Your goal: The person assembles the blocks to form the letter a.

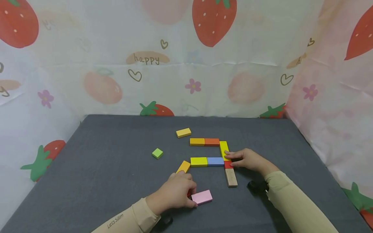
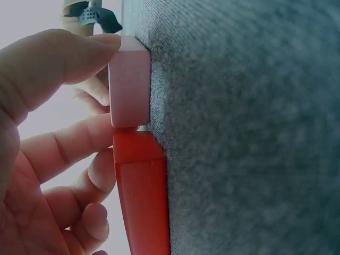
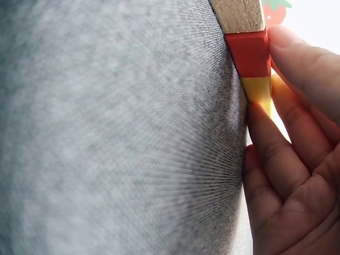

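Pink block, nearest on the dark cloth: we find its left end pinched between thumb and finger of the left hand. We note a red block just beside it, mostly hidden from above by that hand. Farther on, a wooden block, a small red piece and a bright yellow block stand end to end; we observe the right hand touching the last two, fingers extended, clasping neither. We record a blue block meeting the small red piece, with a lemon-yellow block beyond its left end and an amber block slanting near that. Beyond, we log a green block, an orange block and the printed backdrop.
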### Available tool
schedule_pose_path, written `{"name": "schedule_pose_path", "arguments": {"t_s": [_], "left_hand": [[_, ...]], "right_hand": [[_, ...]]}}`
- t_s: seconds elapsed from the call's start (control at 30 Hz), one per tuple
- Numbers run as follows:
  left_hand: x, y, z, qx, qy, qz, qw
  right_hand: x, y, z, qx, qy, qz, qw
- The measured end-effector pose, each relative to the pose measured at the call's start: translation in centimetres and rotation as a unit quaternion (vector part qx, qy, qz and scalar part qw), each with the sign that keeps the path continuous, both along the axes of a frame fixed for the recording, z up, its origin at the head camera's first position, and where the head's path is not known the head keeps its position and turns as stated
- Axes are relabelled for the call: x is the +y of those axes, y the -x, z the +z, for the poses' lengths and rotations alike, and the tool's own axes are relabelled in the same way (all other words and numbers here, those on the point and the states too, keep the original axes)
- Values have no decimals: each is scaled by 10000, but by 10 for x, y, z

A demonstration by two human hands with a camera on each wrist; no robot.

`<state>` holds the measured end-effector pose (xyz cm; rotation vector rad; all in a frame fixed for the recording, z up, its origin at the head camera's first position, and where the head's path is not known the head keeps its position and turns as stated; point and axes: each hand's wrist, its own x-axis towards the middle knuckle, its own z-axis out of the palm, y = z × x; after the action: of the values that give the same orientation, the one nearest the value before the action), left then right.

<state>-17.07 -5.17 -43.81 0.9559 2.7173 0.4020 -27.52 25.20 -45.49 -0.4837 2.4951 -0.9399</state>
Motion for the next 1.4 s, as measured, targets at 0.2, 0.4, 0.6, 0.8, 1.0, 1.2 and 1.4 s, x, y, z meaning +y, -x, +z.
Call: {"name": "schedule_pose_path", "arguments": {"t_s": [0.2,0.4,0.6,0.8,1.0,1.2,1.4], "left_hand": [[0,-1,1,3,48,66,10000],[-12,8,8,11,-302,336,9990],[-43,32,19,74,-1072,1074,9884],[-77,57,22,53,-1728,1687,9704],[-106,76,15,-271,-2131,2397,9468],[-122,93,1,-400,-1944,2829,9384],[-126,107,-10,-549,-1599,2755,9463]], "right_hand": [[0,0,0,-2,5,21,10000],[1,1,0,-39,-20,12,10000],[0,1,0,-52,-30,-9,10000],[0,0,0,-33,42,26,10000],[1,2,-1,-34,73,23,10000],[1,2,-3,-153,48,-126,9998],[1,2,-2,-151,46,-166,9997]]}}
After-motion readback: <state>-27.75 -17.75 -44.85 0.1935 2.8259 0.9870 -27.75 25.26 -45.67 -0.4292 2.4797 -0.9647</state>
